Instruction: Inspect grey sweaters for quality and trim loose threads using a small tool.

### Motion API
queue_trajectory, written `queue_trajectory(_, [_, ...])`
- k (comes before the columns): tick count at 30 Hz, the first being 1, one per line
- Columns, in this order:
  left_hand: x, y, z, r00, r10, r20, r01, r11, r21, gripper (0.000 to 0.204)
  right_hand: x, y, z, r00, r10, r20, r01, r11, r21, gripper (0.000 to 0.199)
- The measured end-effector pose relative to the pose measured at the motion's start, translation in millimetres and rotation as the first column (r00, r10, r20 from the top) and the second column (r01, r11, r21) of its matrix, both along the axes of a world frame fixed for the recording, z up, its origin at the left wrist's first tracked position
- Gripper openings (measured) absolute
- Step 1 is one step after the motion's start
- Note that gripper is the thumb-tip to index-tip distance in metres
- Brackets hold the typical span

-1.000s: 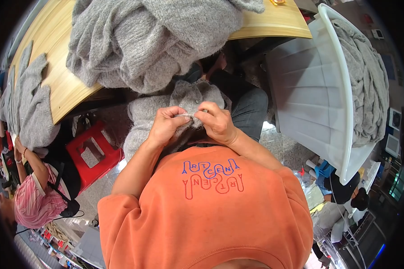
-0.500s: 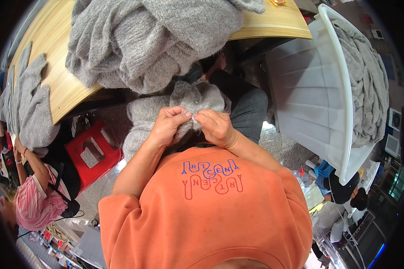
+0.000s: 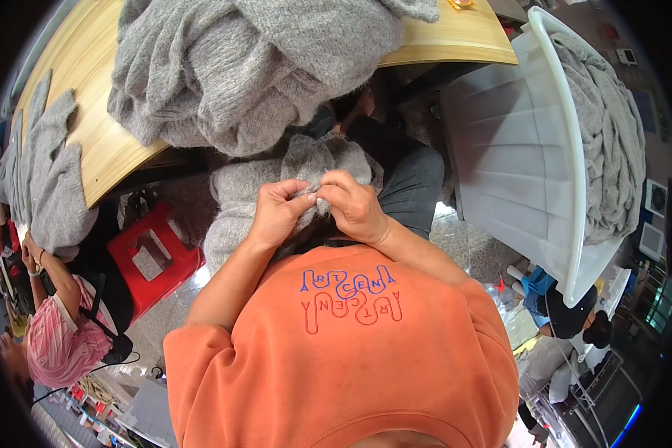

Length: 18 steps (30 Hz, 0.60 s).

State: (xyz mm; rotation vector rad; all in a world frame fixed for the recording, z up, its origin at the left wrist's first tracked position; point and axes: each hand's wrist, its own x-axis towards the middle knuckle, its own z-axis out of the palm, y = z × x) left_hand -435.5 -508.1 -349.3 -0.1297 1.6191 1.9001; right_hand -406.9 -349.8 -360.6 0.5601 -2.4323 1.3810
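The left hand (image 3: 278, 215) and right hand (image 3: 357, 211) nearly meet over the lap, each pinching a bit of the grey knit garment (image 3: 235, 205) between thumb and fingertips; the remaining fingers curl inward, and whatever fine detail lies between the tips is too small to tell; the garment lies bunched across the person's lap, in front of the orange shirt (image 3: 343, 366) and below the edge of the wooden table (image 3: 474, 37); on that table sits a large heap of grey knitwear (image 3: 239, 75), with grey knit pieces (image 3: 56, 175) at its left end near a co-worker in pink stripes (image 3: 63, 336); a red stool (image 3: 157, 261) stands to the left, and a pale plastic tub (image 3: 515, 157) holding folded grey knits (image 3: 612, 142) stands to the right.
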Motion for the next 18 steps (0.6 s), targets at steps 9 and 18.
queue_trajectory(9, [9.7, -2.9, -11.4, 0.978, -0.011, -0.208, -0.034, 0.977, -0.212, 0.008, -3.7, 7.5, -5.3, 0.807, 0.241, 0.540, -0.034, 0.930, -0.365, 0.023])
queue_trajectory(18, [11.0, -0.9, -12.8, 0.917, -0.076, -0.390, -0.081, 0.925, -0.372, 0.008, -5.1, 6.4, -8.7, 0.813, 0.181, 0.554, -0.063, 0.972, -0.226, 0.018])
